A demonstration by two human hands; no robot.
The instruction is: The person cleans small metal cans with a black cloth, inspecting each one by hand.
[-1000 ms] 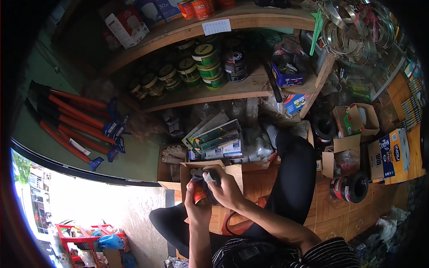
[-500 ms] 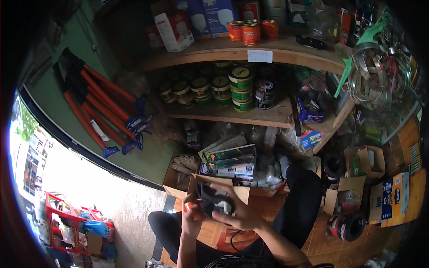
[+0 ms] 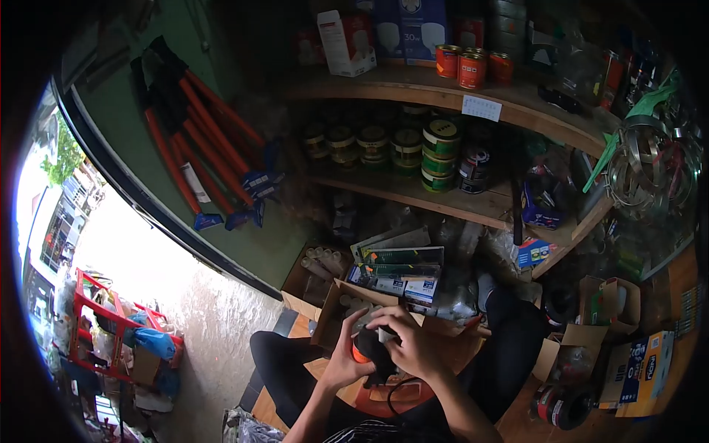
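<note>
Above my lap, both hands hold a black device (image 3: 379, 362) with an orange part (image 3: 360, 356); its exact kind is hard to make out. My left hand (image 3: 341, 363) wraps round the orange side. My right hand (image 3: 408, 345) is closed over the top and right side, fingers bent at a pale grey part. A thin black cord (image 3: 399, 387) curves down near the device. Just beyond my hands is an open cardboard box (image 3: 325, 334) with pale round items inside, partly hidden by my left hand.
A second box of white tubes (image 3: 319, 260) and flat green packages (image 3: 402, 256) lie ahead. Shelves carry green cans (image 3: 441, 155) and orange cans (image 3: 472, 70). Orange-handled tools (image 3: 214, 148) hang at left. Open cartons (image 3: 577, 351) and a black coil (image 3: 565, 406) are at right.
My hands and the device have moved slightly right and down in view. The device is turned, and my right fingers have shifted onto its top. The camera view has swung left.
</note>
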